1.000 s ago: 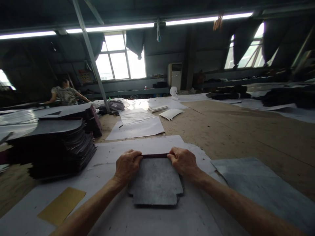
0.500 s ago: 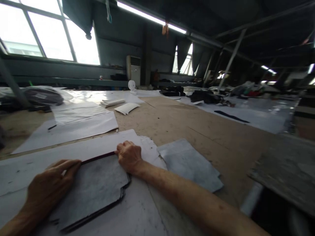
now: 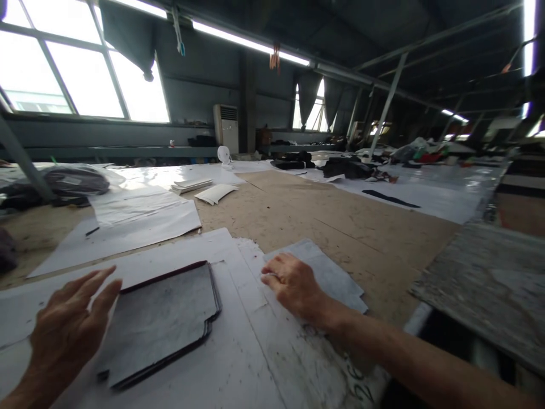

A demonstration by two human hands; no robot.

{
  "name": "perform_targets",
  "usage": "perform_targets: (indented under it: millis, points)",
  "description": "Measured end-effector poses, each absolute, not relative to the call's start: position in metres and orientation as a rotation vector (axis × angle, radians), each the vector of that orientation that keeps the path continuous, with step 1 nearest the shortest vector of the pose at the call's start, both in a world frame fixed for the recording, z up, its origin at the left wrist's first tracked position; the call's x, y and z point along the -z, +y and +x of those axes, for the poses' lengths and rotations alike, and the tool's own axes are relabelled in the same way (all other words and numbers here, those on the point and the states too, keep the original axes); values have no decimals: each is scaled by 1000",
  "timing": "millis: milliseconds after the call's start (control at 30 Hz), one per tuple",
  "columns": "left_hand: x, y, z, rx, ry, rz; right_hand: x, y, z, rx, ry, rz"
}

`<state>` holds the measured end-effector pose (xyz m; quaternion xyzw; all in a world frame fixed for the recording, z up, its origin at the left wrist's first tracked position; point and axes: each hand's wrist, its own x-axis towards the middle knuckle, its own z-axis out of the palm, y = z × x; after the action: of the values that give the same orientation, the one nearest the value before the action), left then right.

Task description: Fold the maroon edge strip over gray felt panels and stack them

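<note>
A stack of dark-edged fabric pieces with a pale grey sheet point(image 3: 162, 321) on top lies on white paper in front of me; its right side has a stepped notch. My left hand point(image 3: 70, 324) is open beside the stack's left edge, thumb and fingers apart. To the right, my right hand point(image 3: 293, 284) is over the left part of a separate grey fabric piece point(image 3: 330, 270). Its fingers are curled in toward the thumb; whatever they hold, if anything, is too small or hidden to make out.
White paper point(image 3: 204, 244) lies under the stack on a brown board-covered table point(image 3: 298, 210). Farther off are pale card stacks point(image 3: 216, 193), a white fan point(image 3: 223, 155) and dark cloth bundles point(image 3: 347, 167). A worn grey board point(image 3: 485, 278) stands at right.
My right hand has left the stack's upper right corner and moved right to the separate grey piece. My left hand has let go of the stack's upper left edge and spread its fingers.
</note>
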<state>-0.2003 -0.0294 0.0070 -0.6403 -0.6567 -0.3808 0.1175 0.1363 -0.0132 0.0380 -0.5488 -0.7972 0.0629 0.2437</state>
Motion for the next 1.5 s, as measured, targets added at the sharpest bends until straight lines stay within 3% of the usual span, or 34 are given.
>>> perform_targets:
  millis: [133,333,533,1100,1267,1367,1500]
  points:
    - [-11,-57,-157,1142,-1756,-2058,-31,-38,193,-177,-2131,-1662]
    - [-12,-80,-59,1067,-1232,-2699,-17,-27,205,-240,-2176,-1629]
    - [-13,-74,-8,1004,-1227,-2914,-9,-18,206,-235,-2267,-1490]
    - [-9,-45,30,813,-1398,-2905,-18,-8,219,-715,-2017,-1564]
    - [-5,-45,27,898,-1412,-2858,-19,-7,217,-711,-2011,-1587]
    - [-5,-50,23,979,-1226,-2878,-19,-8,214,-647,-2023,-1602]
    - [-10,-56,24,774,-829,-3006,-19,-9,211,-607,-2036,-1617]
